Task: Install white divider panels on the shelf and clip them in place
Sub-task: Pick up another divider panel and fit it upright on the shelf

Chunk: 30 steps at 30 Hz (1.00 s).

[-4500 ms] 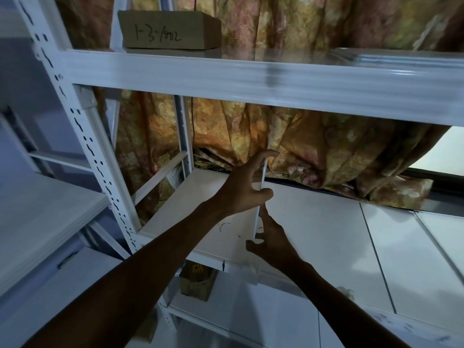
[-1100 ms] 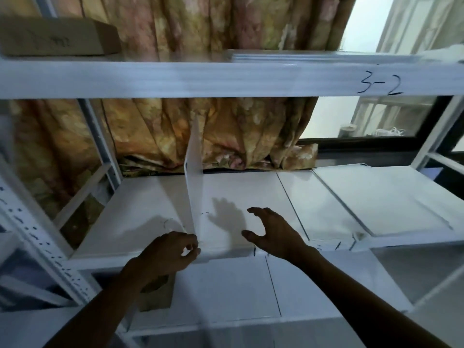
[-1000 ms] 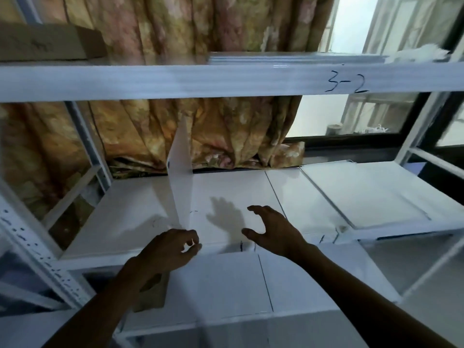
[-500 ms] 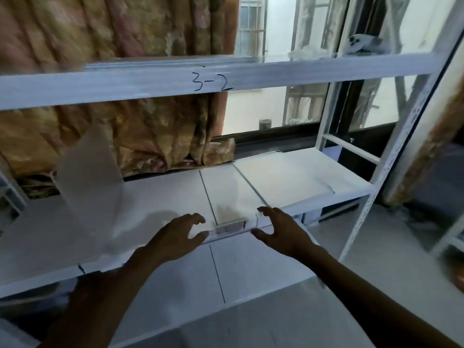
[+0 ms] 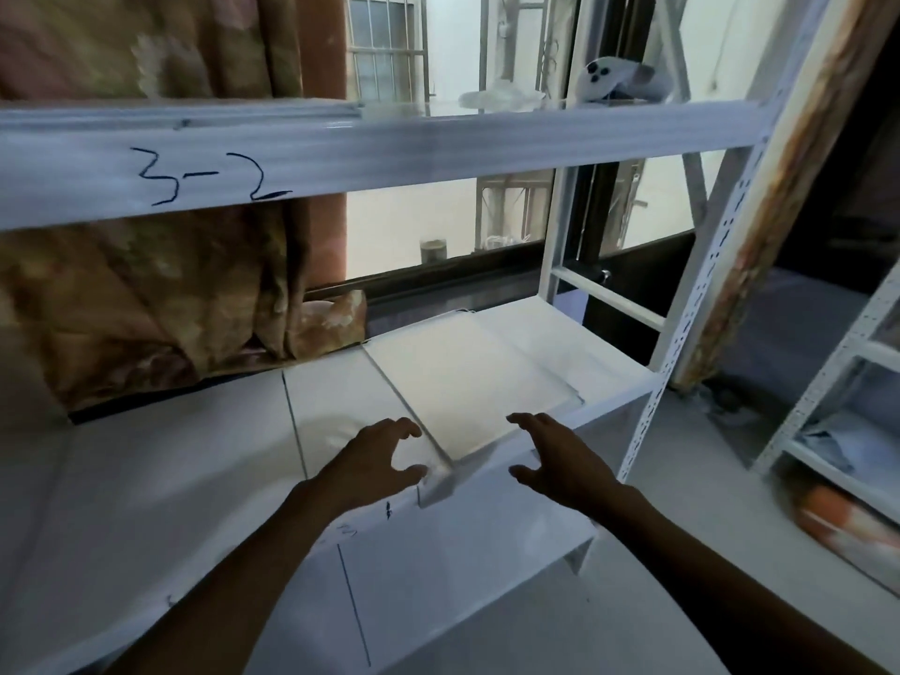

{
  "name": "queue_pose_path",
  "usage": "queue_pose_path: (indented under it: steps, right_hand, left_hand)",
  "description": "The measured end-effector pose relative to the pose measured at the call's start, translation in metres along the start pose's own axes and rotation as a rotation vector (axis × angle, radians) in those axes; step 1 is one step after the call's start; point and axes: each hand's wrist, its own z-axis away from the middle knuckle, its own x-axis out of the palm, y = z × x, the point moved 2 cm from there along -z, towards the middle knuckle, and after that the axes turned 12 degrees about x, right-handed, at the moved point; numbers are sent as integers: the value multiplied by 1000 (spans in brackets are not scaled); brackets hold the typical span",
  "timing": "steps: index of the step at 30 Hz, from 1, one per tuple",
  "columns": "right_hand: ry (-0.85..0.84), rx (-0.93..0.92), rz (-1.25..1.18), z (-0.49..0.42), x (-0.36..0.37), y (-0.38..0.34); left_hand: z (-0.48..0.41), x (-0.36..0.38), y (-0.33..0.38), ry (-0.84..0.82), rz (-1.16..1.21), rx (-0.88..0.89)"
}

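A stack of flat white divider panels (image 5: 467, 382) lies on the right part of the white shelf (image 5: 170, 479), its front corner overhanging the shelf's front edge. My left hand (image 5: 375, 462) hovers with fingers spread just left of that front corner. My right hand (image 5: 555, 457) is open too, right of the corner, above the shelf's front edge. Neither hand holds anything. The upright divider that stood at the left is out of view.
The beam above (image 5: 341, 153) carries the handwritten mark "3-2". A patterned curtain (image 5: 160, 294) hangs behind the shelf at left, a window (image 5: 438, 226) behind the middle. A perforated white upright (image 5: 701, 294) closes the shelf at right. Another white rack (image 5: 847, 431) stands at far right.
My view has swung right along the shelf, away from the standing divider. Both hands let go of it and moved right to the stack of flat panels.
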Motion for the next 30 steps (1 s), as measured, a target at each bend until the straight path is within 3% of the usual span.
queue_pose_path:
  steps: [14, 20, 24, 30]
  right_hand:
    - [-112, -28, 112, -112, 36, 46]
    - [-240, -57, 343, -143, 58, 57]
    - [-319, -60, 419, -143, 75, 66]
    - [-153, -74, 407, -143, 77, 70]
  left_hand:
    - [-115, 56, -14, -96, 3, 35]
    - [-124, 80, -21, -236, -148, -68]
    - [-125, 87, -24, -228, -222, -65]
    - [-130, 79, -18, -243, -246, 1]
